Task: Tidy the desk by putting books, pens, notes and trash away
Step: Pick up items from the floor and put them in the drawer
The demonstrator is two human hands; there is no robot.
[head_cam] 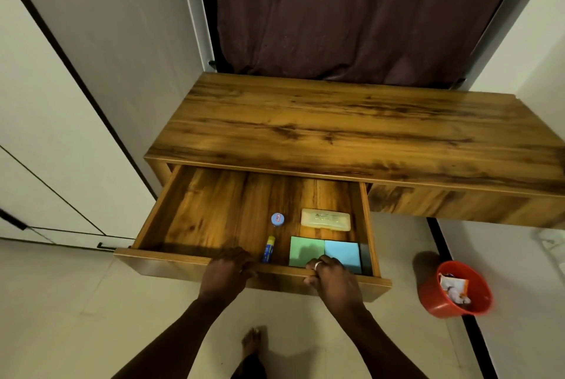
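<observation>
Fingers (315,265) grip open drawer (171,262) holding sticky notes (324,251).

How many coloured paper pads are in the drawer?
2. The green pad and the blue pad lie side by side, touching, at the front right of the open drawer. The right hand covers their front edges.

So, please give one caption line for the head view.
Both hands grip the open drawer front; desk top bare.

One head-worn camera looks forward and steeply down, close above the desk (351,121). Its open drawer (214,213) fills the frame's lower middle.
</observation>
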